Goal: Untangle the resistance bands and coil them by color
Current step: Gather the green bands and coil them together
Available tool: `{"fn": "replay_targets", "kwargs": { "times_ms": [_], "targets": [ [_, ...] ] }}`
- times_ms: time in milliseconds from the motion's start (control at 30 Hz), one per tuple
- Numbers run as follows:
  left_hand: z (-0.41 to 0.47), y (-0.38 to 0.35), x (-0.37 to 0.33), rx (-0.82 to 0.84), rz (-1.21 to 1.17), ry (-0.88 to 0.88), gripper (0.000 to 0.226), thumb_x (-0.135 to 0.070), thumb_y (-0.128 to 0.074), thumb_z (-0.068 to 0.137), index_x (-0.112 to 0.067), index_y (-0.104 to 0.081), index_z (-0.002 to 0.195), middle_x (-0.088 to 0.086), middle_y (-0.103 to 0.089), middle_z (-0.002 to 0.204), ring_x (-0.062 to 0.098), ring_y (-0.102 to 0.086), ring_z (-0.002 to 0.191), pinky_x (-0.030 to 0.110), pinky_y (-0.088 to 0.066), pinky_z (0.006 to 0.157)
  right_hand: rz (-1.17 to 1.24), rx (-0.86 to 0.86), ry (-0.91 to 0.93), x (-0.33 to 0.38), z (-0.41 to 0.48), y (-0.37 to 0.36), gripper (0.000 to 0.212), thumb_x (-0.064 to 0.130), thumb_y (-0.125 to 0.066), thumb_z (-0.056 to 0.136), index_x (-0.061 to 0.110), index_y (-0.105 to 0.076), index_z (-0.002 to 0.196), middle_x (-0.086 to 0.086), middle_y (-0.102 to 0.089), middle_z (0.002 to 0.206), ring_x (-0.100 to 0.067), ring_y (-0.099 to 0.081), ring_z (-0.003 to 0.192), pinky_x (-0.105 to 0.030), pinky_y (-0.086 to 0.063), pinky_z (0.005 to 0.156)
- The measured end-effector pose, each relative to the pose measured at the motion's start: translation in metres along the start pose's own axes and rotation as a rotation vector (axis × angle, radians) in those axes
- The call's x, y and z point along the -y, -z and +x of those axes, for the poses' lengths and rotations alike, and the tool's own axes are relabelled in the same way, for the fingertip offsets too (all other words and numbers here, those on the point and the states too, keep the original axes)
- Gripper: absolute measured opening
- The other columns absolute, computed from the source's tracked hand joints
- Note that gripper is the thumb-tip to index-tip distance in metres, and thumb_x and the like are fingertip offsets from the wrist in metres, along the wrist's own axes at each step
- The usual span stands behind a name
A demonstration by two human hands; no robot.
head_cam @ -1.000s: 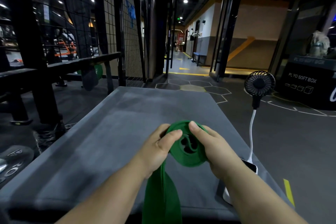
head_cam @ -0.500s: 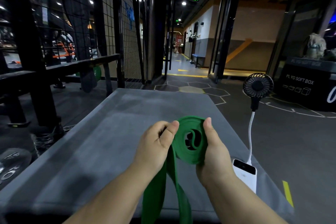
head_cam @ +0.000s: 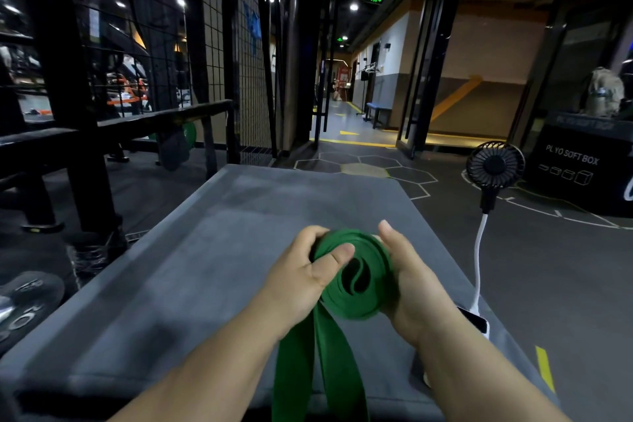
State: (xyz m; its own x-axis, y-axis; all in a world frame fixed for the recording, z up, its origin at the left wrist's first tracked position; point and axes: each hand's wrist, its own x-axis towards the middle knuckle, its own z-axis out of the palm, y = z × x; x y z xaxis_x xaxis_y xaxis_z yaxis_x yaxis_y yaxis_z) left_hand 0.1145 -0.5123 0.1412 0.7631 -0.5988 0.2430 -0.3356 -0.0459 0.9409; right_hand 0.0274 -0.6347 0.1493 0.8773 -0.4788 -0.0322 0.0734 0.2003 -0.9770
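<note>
I count one green resistance band point(head_cam: 356, 281), with two loose strands of it running off the bench's point(head_cam: 212, 250) near edge. Two hands: one left hand point(head_cam: 301, 281), one right hand point(head_cam: 411, 284). At the bench's right edge, one black fan point(head_cam: 495, 164) and one white power bank point(head_cam: 478, 320). Beyond that edge, one plyo box point(head_cam: 582, 161).

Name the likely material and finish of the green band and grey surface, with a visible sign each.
Green band: probably matte rubber or latex; coils in flat layers, hangs limp. Grey surface: seemingly soft suede-like fabric; dull, mottled, no glare.
</note>
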Motion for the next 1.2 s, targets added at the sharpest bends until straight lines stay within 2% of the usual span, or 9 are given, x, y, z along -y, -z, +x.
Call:
{"fn": "replay_targets", "kwargs": {
  "times_ms": [167,267,400,467,633,833,933,1033,1200],
  "targets": [
    [-0.002,-0.010,0.004,-0.018,-0.028,-0.026,0.067,-0.076,-0.061,0.054,-0.036,-0.054,0.108,-0.013,-0.065,0.105,0.006,-0.063,0.101,0.040,-0.050,0.094,-0.164,-0.093,0.134,-0.002,-0.005,-0.009,0.068,0.065,-0.063,0.063,0.008,-0.069,0.099,-0.015,-0.074,0.095,-0.032,-0.071,0.093,-0.054,-0.053,0.092],
    [-0.004,-0.015,0.006,-0.080,-0.134,0.008,0.084,-0.083,-0.065,0.046,-0.032,-0.052,0.111,-0.010,-0.065,0.108,0.009,-0.063,0.102,0.042,-0.050,0.095,0.051,-0.171,0.145,0.000,-0.007,-0.014,0.058,0.061,-0.059,0.071,0.009,-0.071,0.093,-0.013,-0.076,0.089,-0.028,-0.073,0.085,-0.046,-0.058,0.079],
    [-0.010,-0.025,0.005,-0.047,-0.143,-0.015,0.080,-0.080,-0.067,0.049,-0.028,-0.055,0.108,-0.008,-0.070,0.104,0.009,-0.065,0.099,0.044,-0.050,0.094,0.352,-0.294,0.083,0.001,-0.003,-0.011,0.055,0.058,-0.051,0.089,0.006,-0.063,0.100,-0.004,-0.075,0.071,-0.016,-0.073,0.066,-0.033,-0.054,0.061],
    [-0.008,-0.023,0.003,-0.059,-0.175,-0.041,0.073,-0.075,-0.071,0.053,-0.027,-0.058,0.106,-0.006,-0.071,0.102,0.012,-0.067,0.099,0.046,-0.051,0.094,0.379,-0.233,0.043,0.004,-0.004,-0.011,0.055,0.056,-0.048,0.092,0.003,-0.063,0.097,-0.007,-0.075,0.072,-0.018,-0.074,0.067,-0.036,-0.054,0.066],
    [-0.002,-0.004,-0.002,-0.053,-0.220,-0.023,0.058,-0.062,-0.074,0.054,-0.030,-0.061,0.100,-0.005,-0.072,0.098,0.014,-0.069,0.095,0.048,-0.053,0.091,0.244,0.019,0.034,0.008,0.000,0.002,0.061,0.049,-0.055,0.081,0.002,-0.065,0.119,-0.017,-0.071,0.111,-0.030,-0.068,0.105,-0.047,-0.048,0.099],
    [-0.004,-0.003,0.001,0.083,-0.154,0.001,0.062,-0.058,-0.081,0.051,-0.029,-0.060,0.103,-0.003,-0.072,0.100,0.016,-0.069,0.096,0.047,-0.054,0.090,-0.091,0.094,0.165,0.007,0.002,0.010,0.052,0.043,-0.072,0.078,-0.001,-0.068,0.104,-0.024,-0.071,0.101,-0.034,-0.069,0.090,-0.042,-0.056,0.079],
    [-0.003,-0.007,0.006,0.056,-0.174,0.006,0.077,-0.070,-0.082,0.045,-0.032,-0.056,0.106,-0.003,-0.070,0.105,0.018,-0.066,0.102,0.049,-0.052,0.092,0.083,-0.023,0.223,0.002,0.003,0.002,0.055,0.038,-0.073,0.074,-0.006,-0.064,0.105,-0.027,-0.070,0.099,-0.035,-0.069,0.086,-0.043,-0.058,0.075],
    [-0.004,-0.013,0.008,0.050,-0.204,-0.006,0.080,-0.059,-0.085,0.048,-0.025,-0.055,0.114,-0.002,-0.070,0.107,0.016,-0.066,0.102,0.046,-0.052,0.094,0.246,-0.100,0.228,-0.001,-0.001,-0.007,0.042,0.043,-0.072,0.076,0.004,-0.074,0.092,-0.020,-0.074,0.091,-0.031,-0.073,0.083,-0.043,-0.060,0.072],
    [-0.003,-0.011,0.007,0.016,-0.256,-0.015,0.063,-0.044,-0.080,0.050,-0.028,-0.057,0.107,-0.010,-0.072,0.100,0.009,-0.068,0.096,0.041,-0.054,0.092,0.300,-0.072,0.078,-0.008,0.003,-0.007,0.064,0.053,-0.059,0.075,0.002,-0.065,0.113,-0.018,-0.073,0.104,-0.030,-0.072,0.096,-0.041,-0.058,0.077]
  ]
}}
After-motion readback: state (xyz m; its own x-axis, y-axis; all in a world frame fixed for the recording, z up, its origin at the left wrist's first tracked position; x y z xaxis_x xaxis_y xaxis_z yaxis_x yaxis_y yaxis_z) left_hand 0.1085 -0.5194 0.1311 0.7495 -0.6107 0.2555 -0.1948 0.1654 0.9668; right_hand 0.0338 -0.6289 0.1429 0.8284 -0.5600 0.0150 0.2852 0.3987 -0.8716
